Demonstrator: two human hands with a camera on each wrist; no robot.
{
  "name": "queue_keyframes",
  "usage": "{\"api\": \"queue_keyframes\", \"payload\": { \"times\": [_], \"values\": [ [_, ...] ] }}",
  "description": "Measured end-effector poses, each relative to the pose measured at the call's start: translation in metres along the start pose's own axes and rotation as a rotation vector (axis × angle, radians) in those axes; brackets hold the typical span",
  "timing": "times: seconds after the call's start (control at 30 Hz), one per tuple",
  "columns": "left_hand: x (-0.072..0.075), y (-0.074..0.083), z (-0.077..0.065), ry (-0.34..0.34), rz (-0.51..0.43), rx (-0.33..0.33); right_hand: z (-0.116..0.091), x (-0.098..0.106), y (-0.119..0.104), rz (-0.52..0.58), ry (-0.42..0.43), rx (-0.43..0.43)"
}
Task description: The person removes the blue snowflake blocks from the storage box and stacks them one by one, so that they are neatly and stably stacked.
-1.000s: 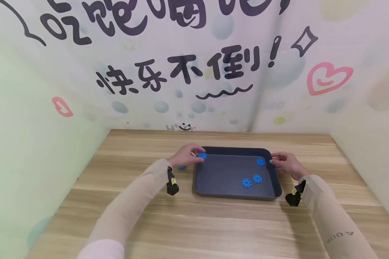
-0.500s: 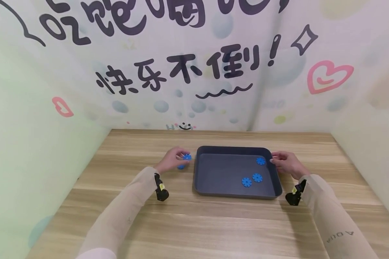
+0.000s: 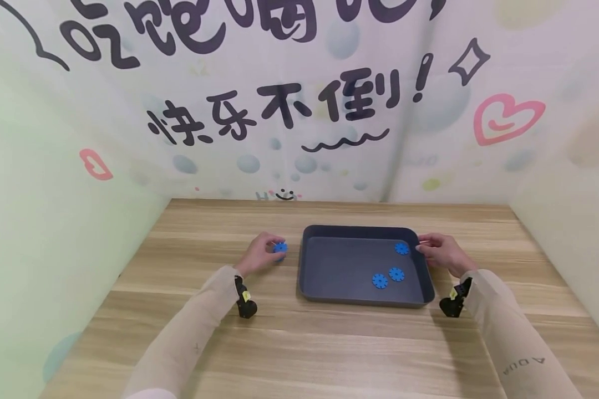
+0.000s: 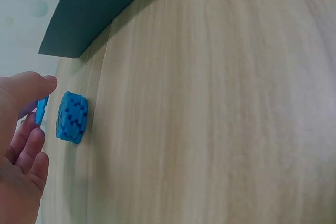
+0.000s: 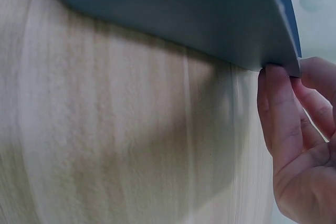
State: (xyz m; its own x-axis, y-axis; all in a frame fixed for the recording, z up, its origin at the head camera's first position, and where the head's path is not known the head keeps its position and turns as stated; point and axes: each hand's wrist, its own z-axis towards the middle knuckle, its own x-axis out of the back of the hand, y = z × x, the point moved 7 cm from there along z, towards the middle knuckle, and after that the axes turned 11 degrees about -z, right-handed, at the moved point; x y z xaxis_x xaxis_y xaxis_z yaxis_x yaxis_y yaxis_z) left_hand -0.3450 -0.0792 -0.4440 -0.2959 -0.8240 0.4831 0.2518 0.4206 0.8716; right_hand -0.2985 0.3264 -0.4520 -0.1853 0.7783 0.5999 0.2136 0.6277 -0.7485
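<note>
My left hand (image 3: 259,254) pinches a thin blue notched disc (image 4: 41,111) between thumb and fingers. Right beside it in the left wrist view, a short stack of blue notched discs (image 4: 72,118) stands on the wooden table. From the head, the held disc overlaps that stack, which is mostly hidden. A dark grey rectangular tray (image 3: 349,303) lies to the right of this hand. Inside the tray are three blue discs: one near the back right corner (image 3: 401,249), two (image 3: 396,274) towards the front right. My right hand (image 3: 444,252) grips the tray's right wall, thumb at the rim, fingers outside.
The wooden table (image 3: 299,354) runs back to a wall hanging (image 3: 279,166) with dark lettering. Pale side walls stand left and right. Each wrist carries a small black camera (image 3: 245,299).
My left hand has moved from over the tray's back left corner leftward and slightly nearer, to the stack, with the blue disc still pinched. The right hand and tray stay in place.
</note>
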Motion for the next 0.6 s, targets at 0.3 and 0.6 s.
{"api": "queue_keyframes", "payload": {
  "times": [0.3, 0.6],
  "values": [
    [0.0032, -0.0044, -0.0045, 0.024, 0.016, -0.011, -0.0004, -0.0012, -0.0014, -0.001, -0.008, -0.004],
    [0.0021, -0.0088, -0.0063, 0.043, 0.003, -0.023, -0.0001, 0.0002, 0.0005, -0.008, -0.012, -0.004]
  ]
}}
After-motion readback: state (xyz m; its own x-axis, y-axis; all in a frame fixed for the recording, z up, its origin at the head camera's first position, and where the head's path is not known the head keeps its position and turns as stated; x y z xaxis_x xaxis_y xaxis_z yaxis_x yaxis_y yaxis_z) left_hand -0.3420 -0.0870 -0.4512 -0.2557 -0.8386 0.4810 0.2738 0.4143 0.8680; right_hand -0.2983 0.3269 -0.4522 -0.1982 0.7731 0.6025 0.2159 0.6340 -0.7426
